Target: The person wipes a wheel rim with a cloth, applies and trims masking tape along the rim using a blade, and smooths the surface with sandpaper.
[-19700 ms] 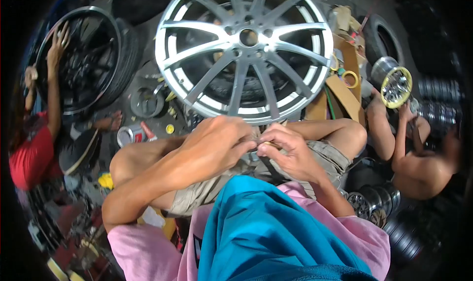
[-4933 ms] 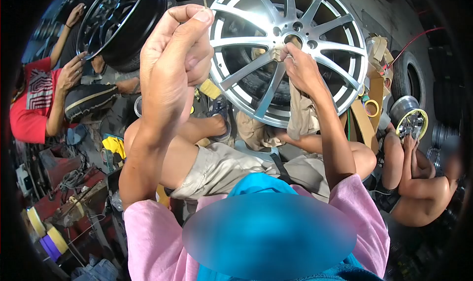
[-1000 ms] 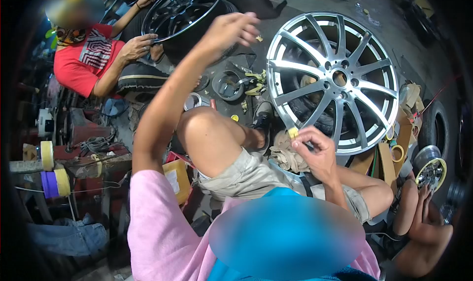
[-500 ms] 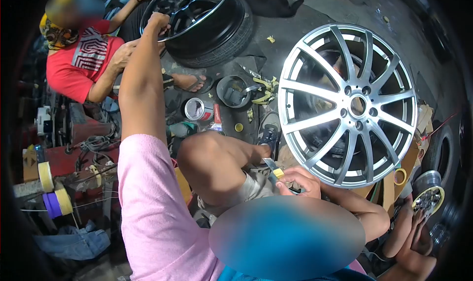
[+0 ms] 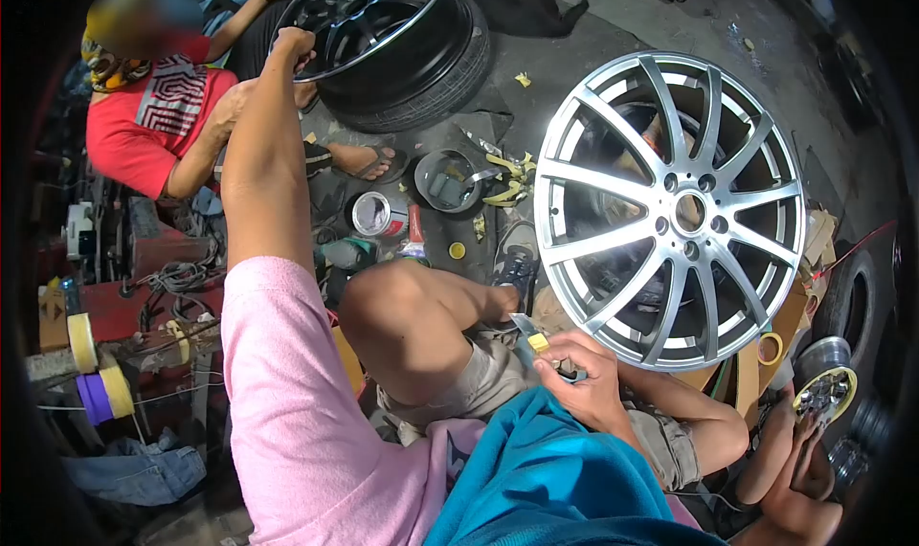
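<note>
My right hand (image 5: pixel 586 378) is closed around a small knife (image 5: pixel 538 341), its flat blade pointing up and left, with yellow tape at the base of the blade. Just above that hand lies a large silver multi-spoke wheel (image 5: pixel 632 246). My left arm is stretched out to the upper left. At its end, my left hand (image 5: pixel 295 48) has its fingers curled beside the edge of a black wheel (image 5: pixel 407 48); what it holds, if anything, is hidden.
A co-worker in a red shirt (image 5: pixel 134 139) sits at the upper left. Centre-left are a bowl (image 5: pixel 448 180), an open can (image 5: pixel 373 214) and yellow scraps (image 5: pixel 512 182). Tape rolls (image 5: pixel 82 343) hang at the left. Another person's hands (image 5: pixel 814 417) touch a small wheel (image 5: pixel 829 393) at the right.
Since one second ago, my left hand has reached up and left to the black wheel. My right hand has moved lower, and the knife blade now shows. The silver wheel sits lower right in the view.
</note>
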`<state>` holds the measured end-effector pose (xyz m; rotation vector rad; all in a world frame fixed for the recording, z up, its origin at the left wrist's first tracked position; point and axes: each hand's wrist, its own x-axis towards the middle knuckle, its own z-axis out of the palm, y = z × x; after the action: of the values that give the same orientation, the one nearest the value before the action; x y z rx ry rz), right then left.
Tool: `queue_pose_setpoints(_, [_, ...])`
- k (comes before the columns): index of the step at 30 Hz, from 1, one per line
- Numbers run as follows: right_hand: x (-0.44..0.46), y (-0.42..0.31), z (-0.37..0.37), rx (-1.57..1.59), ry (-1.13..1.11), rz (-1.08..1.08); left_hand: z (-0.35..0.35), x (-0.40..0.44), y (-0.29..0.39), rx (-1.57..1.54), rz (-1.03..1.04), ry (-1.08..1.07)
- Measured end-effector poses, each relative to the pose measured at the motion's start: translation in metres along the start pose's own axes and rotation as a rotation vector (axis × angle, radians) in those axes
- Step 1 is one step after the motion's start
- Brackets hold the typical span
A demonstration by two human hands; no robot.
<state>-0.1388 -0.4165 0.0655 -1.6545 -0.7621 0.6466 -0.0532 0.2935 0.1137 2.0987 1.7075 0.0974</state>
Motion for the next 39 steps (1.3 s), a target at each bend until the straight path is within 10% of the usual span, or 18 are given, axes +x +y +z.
queue_pose_setpoints(39, [-0.007,-0.011,-0.006,-0.028,0.014,-0.013,-0.01,-0.025,0.037,0.112,0.11,-0.016])
